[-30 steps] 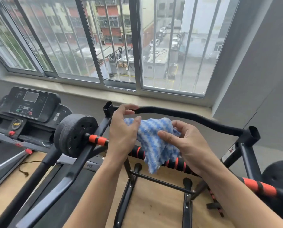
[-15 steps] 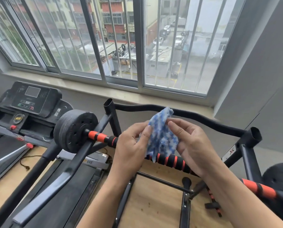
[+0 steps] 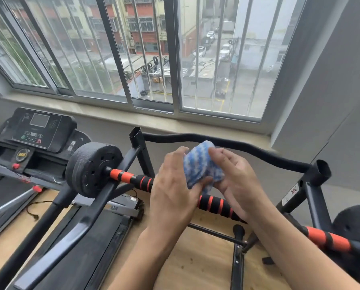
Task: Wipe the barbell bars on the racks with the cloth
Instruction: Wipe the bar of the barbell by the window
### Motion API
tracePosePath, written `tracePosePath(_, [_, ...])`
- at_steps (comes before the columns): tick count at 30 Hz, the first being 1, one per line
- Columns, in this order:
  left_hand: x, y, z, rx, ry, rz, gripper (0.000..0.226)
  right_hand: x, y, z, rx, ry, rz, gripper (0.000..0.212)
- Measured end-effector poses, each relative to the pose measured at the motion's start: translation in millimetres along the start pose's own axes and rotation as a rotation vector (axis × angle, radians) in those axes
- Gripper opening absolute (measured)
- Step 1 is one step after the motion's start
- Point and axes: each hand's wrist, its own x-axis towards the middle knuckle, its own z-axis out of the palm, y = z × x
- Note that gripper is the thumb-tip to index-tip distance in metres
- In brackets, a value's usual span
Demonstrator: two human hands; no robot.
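Observation:
A blue and white cloth is bunched into a small wad between both my hands, above the barbell. My left hand holds its left side, thumb under the wad. My right hand cups its right side with fingers curled round it. The barbell bar has orange and black foam grips and lies across a black rack, running from upper left to lower right. A black weight plate sits on its left end, another plate on the right end. My hands hide the bar's middle.
A treadmill stands at the left, its deck passing under the rack. A curved black rack bar runs behind my hands. The window sill and barred window lie beyond, a grey wall on the right, wooden floor below.
The cloth was spread loosely between my hands a second ago; now it is folded into a compact wad. My hands have closed in on it and shifted slightly right.

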Motion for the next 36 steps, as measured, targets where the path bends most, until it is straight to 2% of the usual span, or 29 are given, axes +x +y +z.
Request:
tracePosePath(3, [0,-3,-5,-0.053,-0.063,0.055,0.084,2,2,-9,-0.059,-0.01,-0.021,0.014])
tracePosePath(6, [0,-5,-10,-0.145,-0.128,0.119,0.072,1,-3,-14,-0.097,-0.033,-0.041,0.022])
tracePosePath(8, [2,-9,-9,-0.152,-0.142,0.152,0.065,2,-4,-16,-0.106,-0.061,-0.052,0.019])
tracePosePath(11, [5,-17,-8,-0.334,-0.258,0.066,0.064,-1,0,-16,0.007,-0.083,-0.033,0.028])
tracePosePath(14, [5,-24,-9,-0.509,-0.248,-0.07,0.054,-2,5,-16,0.09,-0.025,-0.032,0.037])
tracePosePath(18, [0,-28,-10,-0.799,-0.101,-0.299,0.051,4,7,-27,-0.406,0.123,-0.174,0.057])
tracePosePath(19, [-1,-27,-9,-0.854,-0.087,-0.332,0.053,5,7,-27,-0.425,0.089,-0.14,0.066])
tracePosePath(20, [-3,-25,-8,-0.888,-0.077,-0.351,0.055,4,9,-24,-0.344,0.007,-0.059,0.074])
tracePosePath(22, [-8,-21,-1,-0.906,-0.054,-0.358,0.058,0,19,-13,-0.108,-0.17,0.134,0.074])
tracePosePath(24, [-17,-18,8,-0.869,-0.031,-0.333,0.057,-6,29,3,-0.03,-0.187,0.196,0.058])
tracePosePath(29, [-38,-51,1,-0.531,-0.018,-0.176,0.042,-2,48,25,-0.074,0.04,0.082,0.037])
tracePosePath(32, [-35,-102,-21,-0.352,-0.021,-0.14,0.018,13,48,37,-0.275,0.121,-0.022,0.036])
tracePosePath(36, [-11,-162,-53,0.078,0.006,-0.054,0.034,41,46,53,-0.681,0.047,0.027,0.032])
